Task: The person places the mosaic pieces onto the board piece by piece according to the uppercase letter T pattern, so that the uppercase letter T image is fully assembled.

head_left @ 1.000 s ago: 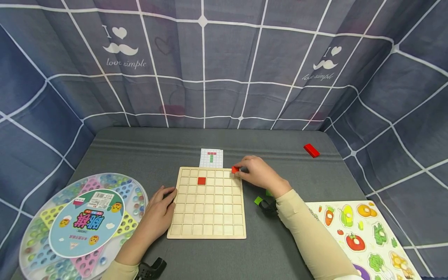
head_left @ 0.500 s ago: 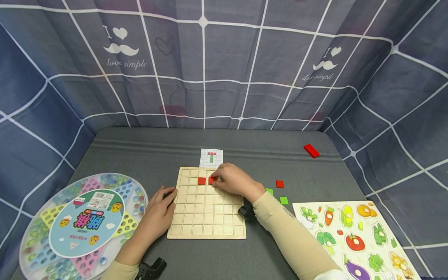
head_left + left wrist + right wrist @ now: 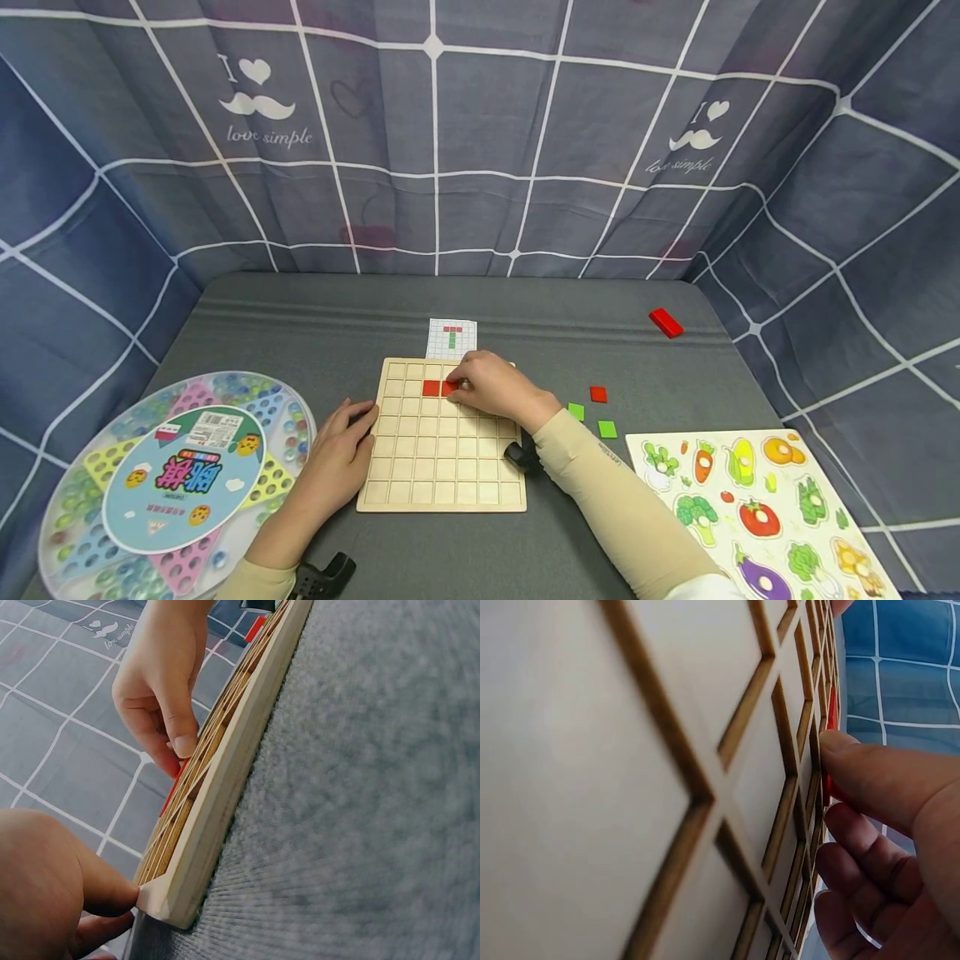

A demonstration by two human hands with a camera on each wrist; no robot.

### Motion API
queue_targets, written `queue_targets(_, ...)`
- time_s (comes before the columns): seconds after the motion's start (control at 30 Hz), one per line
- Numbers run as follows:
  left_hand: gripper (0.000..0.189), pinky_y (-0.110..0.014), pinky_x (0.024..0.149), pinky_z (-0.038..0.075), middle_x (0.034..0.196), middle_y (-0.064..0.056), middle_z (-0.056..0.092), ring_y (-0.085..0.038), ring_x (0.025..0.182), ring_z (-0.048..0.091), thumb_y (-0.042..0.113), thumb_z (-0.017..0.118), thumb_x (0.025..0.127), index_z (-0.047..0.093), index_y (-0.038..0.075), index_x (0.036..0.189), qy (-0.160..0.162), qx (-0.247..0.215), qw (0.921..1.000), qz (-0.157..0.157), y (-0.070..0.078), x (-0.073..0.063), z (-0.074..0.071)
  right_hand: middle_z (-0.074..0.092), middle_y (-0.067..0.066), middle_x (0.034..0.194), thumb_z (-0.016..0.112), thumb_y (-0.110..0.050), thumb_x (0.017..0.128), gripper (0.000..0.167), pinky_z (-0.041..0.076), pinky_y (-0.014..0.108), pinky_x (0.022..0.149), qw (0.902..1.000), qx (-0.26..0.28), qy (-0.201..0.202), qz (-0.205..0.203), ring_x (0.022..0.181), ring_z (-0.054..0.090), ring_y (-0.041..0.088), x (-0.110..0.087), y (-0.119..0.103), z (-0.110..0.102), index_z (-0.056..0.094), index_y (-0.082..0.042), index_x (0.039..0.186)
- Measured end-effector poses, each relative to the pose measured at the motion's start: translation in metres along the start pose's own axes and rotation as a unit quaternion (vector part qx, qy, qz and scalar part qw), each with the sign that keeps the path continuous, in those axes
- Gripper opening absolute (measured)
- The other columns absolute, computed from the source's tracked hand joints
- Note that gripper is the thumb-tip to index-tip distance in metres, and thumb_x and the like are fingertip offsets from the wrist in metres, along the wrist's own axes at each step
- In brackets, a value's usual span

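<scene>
- Right hand (image 3: 497, 385) pinches a red tile (image 3: 447, 388) thumb-to-finger, down at the wooden board (image 3: 442, 450), beside another red tile (image 3: 431, 388)!
- Left hand (image 3: 336, 454), fingers relaxed, touches the board's left edge.
- Placing step, seemingly; next calls for seating it flat, then releasing.

Marble game (image 3: 180, 479) left, vegetable board (image 3: 792, 527) right, curtain (image 3: 480, 208) behind.

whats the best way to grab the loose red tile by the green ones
Pinch the loose red tile by its left and right edges, probably from straight above. It lies flat on the grey surface and looks thin, so its edges seem the best hold; the two green tiles lie apart from it, nearer the person.
</scene>
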State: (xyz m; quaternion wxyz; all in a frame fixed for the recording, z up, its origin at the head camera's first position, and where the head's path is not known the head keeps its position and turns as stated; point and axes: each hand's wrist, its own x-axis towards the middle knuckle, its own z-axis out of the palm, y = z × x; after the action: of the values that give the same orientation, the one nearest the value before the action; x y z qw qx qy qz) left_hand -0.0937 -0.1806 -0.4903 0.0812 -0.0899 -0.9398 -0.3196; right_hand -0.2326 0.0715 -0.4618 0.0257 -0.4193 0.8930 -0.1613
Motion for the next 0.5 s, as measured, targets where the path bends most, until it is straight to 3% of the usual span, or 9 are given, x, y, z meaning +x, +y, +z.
queue_targets(0.5,0.042,-0.063,0.108,0.025,0.139,-0.02,0.051,-0.045,0.14,0.029,0.002,0.059,0.095,0.057,-0.005,0.136,0.002,-0.001,1.0,0.0,0.0,0.0,0.001,0.067,0.002,0.108,0.073,-0.028,0.092,0.035,0.05,0.027,0.082,0.9989,0.036,0.007,0.029,0.093,0.061,0.014,-0.017,0.009,-0.016,0.072,-0.009,0.122)
